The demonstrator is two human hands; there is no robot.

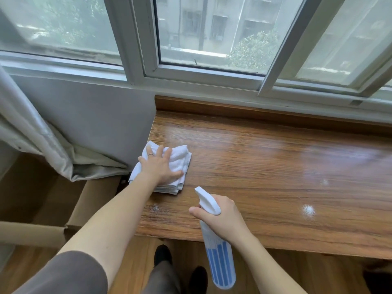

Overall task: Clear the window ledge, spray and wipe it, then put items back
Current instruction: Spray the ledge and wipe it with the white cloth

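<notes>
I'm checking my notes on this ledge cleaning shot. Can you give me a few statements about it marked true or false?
1. The left hand presses flat on the cloth. True.
2. The right hand holds a sponge. False: it grips the spray bottle.
3. The cloth lies at the ledge's right end. False: at its left end.
4. Wet spots show on the ledge. True.
5. The cloth is blue. False: white.

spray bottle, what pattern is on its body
Blue vertical stripes on the spray bottle, white trigger head; head view.
</notes>
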